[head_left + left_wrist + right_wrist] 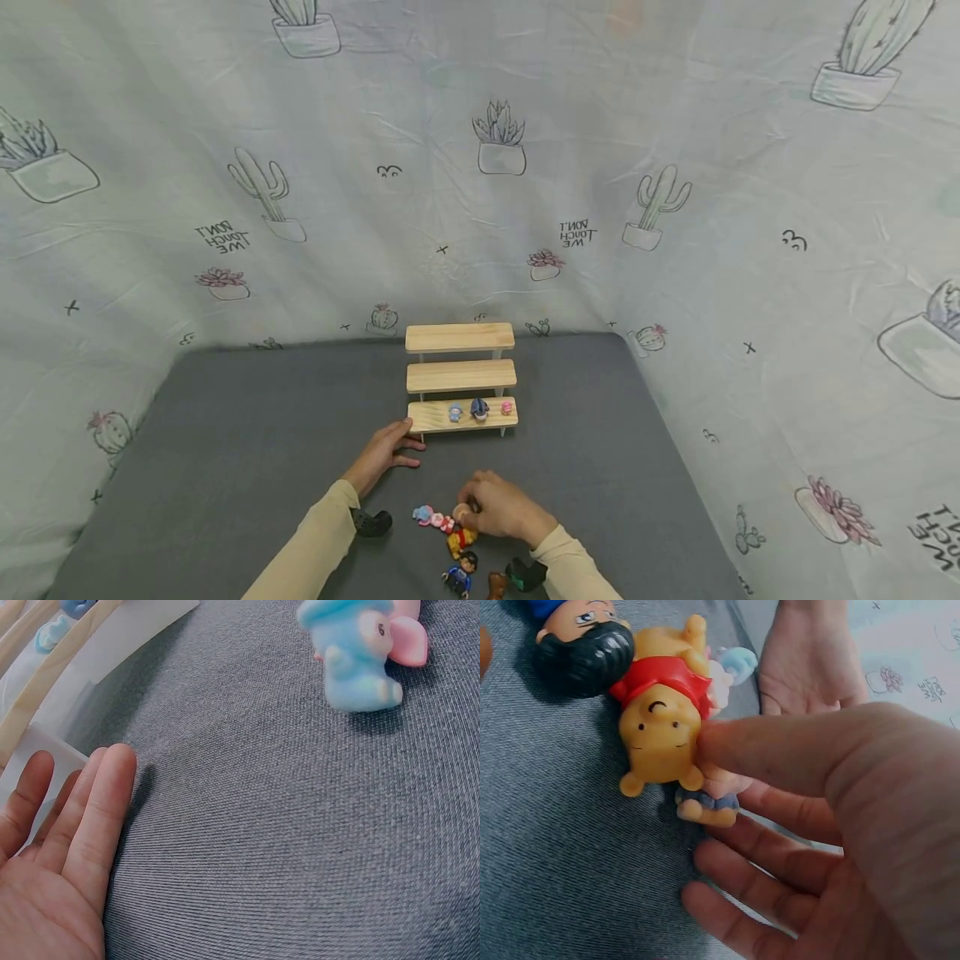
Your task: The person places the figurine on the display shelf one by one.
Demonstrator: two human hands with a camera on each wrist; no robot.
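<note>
Small peach-coloured figurine (pixel 709 801), pinched at fingertips.
Lies at 3 o'clock of yellow bear figurine (pixel 662 727), touching it, low on grey cloth.

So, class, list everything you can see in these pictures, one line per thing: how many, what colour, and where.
Stepped shelf: one, pale wood, three tiers, at the far edge of the mat.
Small figures on the shelf: three, blue, dark blue and pink, on the lowest tier.
Bear figure: one, yellow with red top, lying on the mat by the right hand.
Black-haired figure: one, beside the bear.
Elephant figure: one, blue with pink ears, on the mat.
Mat: one, grey.
Cactus-print cloth: pale green, behind.
Left hand: touching the shelf.
Right hand: pinching a small figure.
</note>
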